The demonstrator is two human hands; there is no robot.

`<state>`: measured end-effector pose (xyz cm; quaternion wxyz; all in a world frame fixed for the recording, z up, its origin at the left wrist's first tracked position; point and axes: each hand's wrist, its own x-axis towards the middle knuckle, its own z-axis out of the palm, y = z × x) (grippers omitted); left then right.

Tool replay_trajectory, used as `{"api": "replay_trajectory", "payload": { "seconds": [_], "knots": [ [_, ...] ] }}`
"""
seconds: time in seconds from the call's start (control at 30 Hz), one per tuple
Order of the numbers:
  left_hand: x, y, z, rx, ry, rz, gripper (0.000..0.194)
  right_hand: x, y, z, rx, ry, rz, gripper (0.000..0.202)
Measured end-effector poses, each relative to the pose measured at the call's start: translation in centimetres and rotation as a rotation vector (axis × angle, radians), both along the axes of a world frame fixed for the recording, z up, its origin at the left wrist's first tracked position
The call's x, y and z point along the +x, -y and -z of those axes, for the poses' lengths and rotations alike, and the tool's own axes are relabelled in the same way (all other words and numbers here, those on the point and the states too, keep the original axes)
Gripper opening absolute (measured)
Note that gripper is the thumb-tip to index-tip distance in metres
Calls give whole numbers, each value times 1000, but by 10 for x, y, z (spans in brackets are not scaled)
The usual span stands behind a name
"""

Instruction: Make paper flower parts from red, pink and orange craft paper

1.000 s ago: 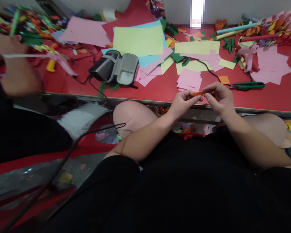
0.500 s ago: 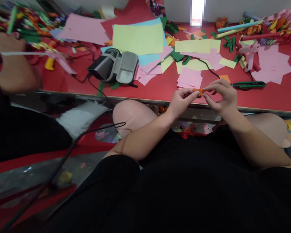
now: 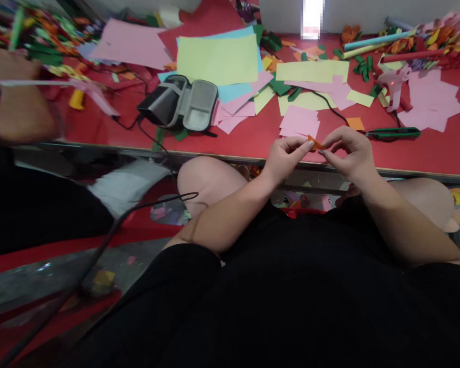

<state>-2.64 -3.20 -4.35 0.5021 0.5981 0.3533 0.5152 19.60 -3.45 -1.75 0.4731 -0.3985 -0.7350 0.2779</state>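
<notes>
A small piece of orange paper (image 3: 315,143) is pinched between my two hands at the table's front edge. My left hand (image 3: 289,157) grips its left end between thumb and fingertips. The thumb and index finger of my right hand (image 3: 349,152) close on its right end. Just behind lies a stack of pink paper squares (image 3: 299,121). An orange square (image 3: 354,123) and a green cutter (image 3: 394,133) rest beyond my right hand.
The red table (image 3: 245,146) also bears a pink glue gun (image 3: 394,88), an open grey case (image 3: 201,105), yellow sheets (image 3: 216,60) and rolled paper. At the left, a person's hand (image 3: 21,97) is near another glue gun (image 3: 95,97). A black cable hangs below.
The orange piece has turned and now shows a pointed, folded shape. My right hand has shifted slightly, with its thumb and index finger closer together.
</notes>
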Motion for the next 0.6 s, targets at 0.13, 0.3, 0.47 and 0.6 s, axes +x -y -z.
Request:
{"api": "replay_trajectory", "payload": {
  "seconds": [0.13,0.3,0.47,0.6],
  "knots": [
    [-1,-1,1,6,5,1,43,2,-4,6,-74,-25,-37,25],
    [-2,-2,1,12,-9,-4,47,5,-3,-1,122,111,-63,8],
    [-2,-3,1,18,-71,-33,47,10,-5,2,348,280,-49,6],
    [-2,-2,1,22,-106,-27,42,16,-14,10,434,373,-96,8]
  ]
}}
